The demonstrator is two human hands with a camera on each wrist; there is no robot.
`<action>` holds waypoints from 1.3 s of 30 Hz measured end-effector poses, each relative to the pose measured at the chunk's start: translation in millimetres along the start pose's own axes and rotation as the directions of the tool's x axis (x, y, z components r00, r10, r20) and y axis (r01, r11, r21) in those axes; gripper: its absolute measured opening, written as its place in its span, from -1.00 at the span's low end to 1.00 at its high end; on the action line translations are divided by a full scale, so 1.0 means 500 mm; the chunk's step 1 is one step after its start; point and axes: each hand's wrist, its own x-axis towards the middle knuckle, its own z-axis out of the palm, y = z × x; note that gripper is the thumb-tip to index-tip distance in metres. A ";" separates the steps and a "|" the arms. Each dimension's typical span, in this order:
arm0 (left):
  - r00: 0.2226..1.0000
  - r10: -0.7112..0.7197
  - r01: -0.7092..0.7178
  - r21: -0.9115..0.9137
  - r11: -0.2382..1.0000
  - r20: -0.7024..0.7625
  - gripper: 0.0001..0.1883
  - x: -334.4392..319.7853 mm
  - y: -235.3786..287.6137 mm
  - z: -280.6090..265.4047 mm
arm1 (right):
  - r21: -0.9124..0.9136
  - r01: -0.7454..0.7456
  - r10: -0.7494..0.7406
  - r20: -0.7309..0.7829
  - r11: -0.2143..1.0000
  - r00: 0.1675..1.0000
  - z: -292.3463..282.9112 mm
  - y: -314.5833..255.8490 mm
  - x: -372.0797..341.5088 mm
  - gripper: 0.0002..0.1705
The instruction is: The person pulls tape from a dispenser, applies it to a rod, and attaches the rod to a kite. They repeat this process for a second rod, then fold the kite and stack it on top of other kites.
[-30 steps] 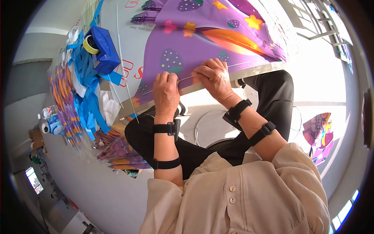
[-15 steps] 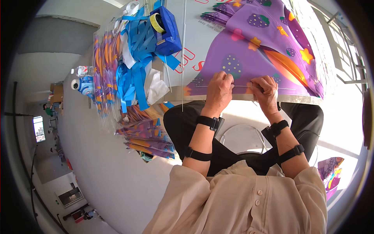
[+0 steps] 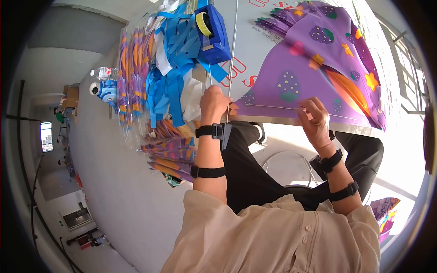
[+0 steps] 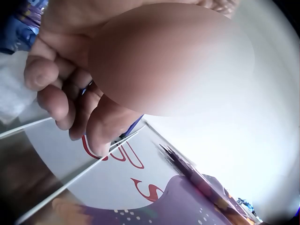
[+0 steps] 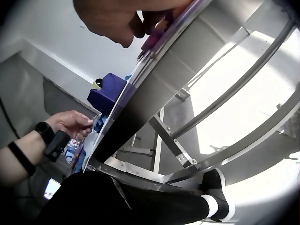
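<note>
My left hand (image 3: 215,105) is at the left end of the sheet, beside long thin white rods. In the left wrist view its fingers are loosely bent, with the thumb over a white rod (image 4: 61,188); a firm grip does not show. The right hand (image 3: 315,122) hovers with bent fingers at the near edge of the purple printed sheet (image 3: 268,84), by a thin rod (image 3: 273,106) lying along that edge. In the right wrist view the right hand (image 5: 119,18) partly hides the sheet's edge.
A blue tape dispenser (image 3: 219,43) stands at the back left, with blue strips (image 3: 175,59) and white paper (image 3: 191,98) beside it. Bundles of printed pieces (image 3: 136,68) lie farther left. Folded purple layers (image 3: 277,22) lie at the back. Legs are under the table edge.
My left hand has let go of the sheet's near edge and moved left to the long rods. The right hand stays near the edge, its fingers looser. The head view has shifted.
</note>
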 end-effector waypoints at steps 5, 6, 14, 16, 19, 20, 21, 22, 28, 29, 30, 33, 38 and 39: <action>0.981 0.130 -0.153 -0.169 0.974 -0.144 -0.85 -0.018 -0.013 0.051 | 0.188 -0.312 0.211 0.417 0.931 0.884 0.119 -0.064 0.035 -0.83; 0.980 0.128 -0.154 -0.171 0.973 -0.151 -0.85 -0.027 -0.007 0.034 | 0.264 -0.497 0.332 0.484 0.827 0.810 0.150 -0.076 0.047 -0.83; 0.987 0.147 -0.036 -0.789 0.614 0.069 -0.80 -0.099 0.034 -0.076 | 0.555 -0.662 0.425 0.508 0.504 0.749 0.220 -0.092 0.121 -0.86; 0.939 -0.067 -0.242 -0.786 0.569 -0.338 -0.80 -0.007 -0.005 -0.079 | 0.438 -0.711 0.368 0.637 0.550 0.678 0.184 -0.106 0.114 -0.90; 0.922 -0.137 -0.236 -0.808 0.540 -0.361 -0.77 0.119 -0.001 -0.126 | 0.425 -0.713 0.345 0.662 0.558 0.665 0.139 -0.142 0.070 -0.94; 0.956 -0.160 -0.137 -0.855 0.500 -0.247 -0.77 0.146 0.010 -0.142 | 0.392 -0.708 0.338 0.676 0.587 0.655 0.132 -0.144 0.057 -0.95; 0.955 -0.161 -0.138 -0.856 0.498 -0.247 -0.77 0.173 0.016 -0.149 | 0.391 -0.708 0.338 0.676 0.589 0.655 0.129 -0.149 0.044 -0.95; 0.982 -0.136 -0.037 -0.838 0.544 -0.131 -0.79 0.195 0.023 -0.156 | 0.422 -0.730 0.334 0.689 0.537 0.643 0.128 -0.152 0.031 -0.93; 0.987 -0.158 0.085 -0.904 0.419 0.020 -0.89 0.215 0.050 -0.162 | 0.412 -0.762 0.363 0.698 0.501 0.616 0.155 -0.152 0.036 -0.85; 0.982 -0.187 0.102 -0.914 0.393 0.030 -0.90 0.213 0.052 -0.161 | 0.413 -0.763 0.358 0.703 0.498 0.614 0.160 -0.149 0.037 -0.82; 0.976 -0.214 0.117 -0.923 0.366 0.039 -0.90 0.210 0.055 -0.163 | 0.412 -0.762 0.358 0.703 0.500 0.615 0.163 -0.150 0.037 -0.82; 0.980 -0.149 0.153 -0.974 0.167 0.128 -0.92 0.181 0.043 -0.180 | 0.429 -0.764 0.366 0.694 0.481 0.620 0.170 -0.149 0.029 -0.80; 0.989 -0.141 0.073 -0.955 0.288 0.033 -0.86 0.073 0.035 -0.186 | 0.492 -0.748 0.341 0.680 0.445 0.650 0.180 -0.145 0.020 -0.86; 0.994 -0.085 0.081 -0.970 0.231 0.063 -0.87 0.054 0.013 -0.169 | 0.494 -0.757 0.334 0.692 0.428 0.640 0.180 -0.147 0.021 -0.87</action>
